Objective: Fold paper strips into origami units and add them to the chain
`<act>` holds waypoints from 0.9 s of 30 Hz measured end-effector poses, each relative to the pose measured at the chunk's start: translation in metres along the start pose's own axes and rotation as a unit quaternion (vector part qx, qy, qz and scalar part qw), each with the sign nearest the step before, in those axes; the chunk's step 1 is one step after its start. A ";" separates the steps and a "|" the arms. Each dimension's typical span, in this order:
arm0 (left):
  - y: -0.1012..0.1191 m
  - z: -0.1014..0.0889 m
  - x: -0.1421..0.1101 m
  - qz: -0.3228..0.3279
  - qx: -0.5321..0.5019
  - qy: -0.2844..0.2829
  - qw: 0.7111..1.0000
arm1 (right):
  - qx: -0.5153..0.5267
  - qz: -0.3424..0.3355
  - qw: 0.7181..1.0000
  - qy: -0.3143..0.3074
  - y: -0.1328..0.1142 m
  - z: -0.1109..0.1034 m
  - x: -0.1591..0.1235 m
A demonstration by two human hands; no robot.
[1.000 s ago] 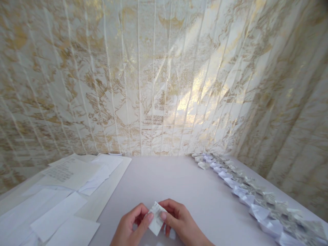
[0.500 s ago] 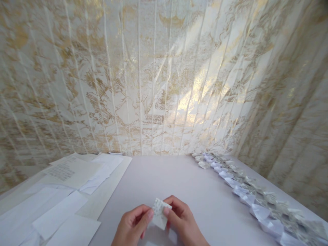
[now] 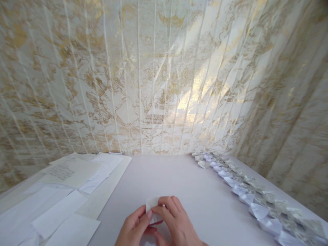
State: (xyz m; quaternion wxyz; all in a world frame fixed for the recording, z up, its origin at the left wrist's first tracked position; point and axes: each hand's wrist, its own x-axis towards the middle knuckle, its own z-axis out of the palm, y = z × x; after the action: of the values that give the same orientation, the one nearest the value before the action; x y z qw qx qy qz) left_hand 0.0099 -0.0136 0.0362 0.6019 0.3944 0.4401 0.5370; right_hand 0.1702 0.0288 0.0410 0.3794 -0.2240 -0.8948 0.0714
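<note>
A small folded piece of paper [image 3: 151, 204], whitish, is held just above the table near its front edge. My left hand [image 3: 135, 226] pinches its left side between thumb and fingers. My right hand [image 3: 176, 220] reaches over it from the right, with fingers lying on its upper face and the thumb lower down, apart from it. Much of the paper is hidden behind the right fingers.
White and printed paper sheets [image 3: 60, 212] lie overlapping on a large pale board [image 3: 109, 196] at the left. Along the right side of the table [image 3: 159, 174] run rows of folded paper pieces [image 3: 258, 211], white and printed. A patterned curtain [image 3: 143, 85] hangs behind.
The folded paper has been turned, and its printed face no longer shows. My right hand has shifted from gripping its right edge to laying its fingers across it. My left hand keeps its pinch.
</note>
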 end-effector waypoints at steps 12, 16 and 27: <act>0.024 -0.018 0.005 -0.121 -0.006 -0.168 0.978 | 0.305 0.145 0.941 -0.027 0.008 -0.014 -0.001; 0.016 -0.020 0.007 -0.137 -0.010 -0.145 0.980 | 0.343 0.181 0.921 -0.016 0.010 -0.009 -0.002; 0.006 -0.020 0.012 -0.116 0.022 -0.174 0.978 | 0.403 0.341 0.849 0.022 0.004 0.003 -0.002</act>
State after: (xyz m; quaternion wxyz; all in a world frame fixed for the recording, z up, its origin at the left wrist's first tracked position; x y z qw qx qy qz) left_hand -0.0110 -0.0010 0.0348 0.7191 0.4411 0.3827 0.3767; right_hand 0.1710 0.0316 0.0367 0.4079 -0.3434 -0.6462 0.5460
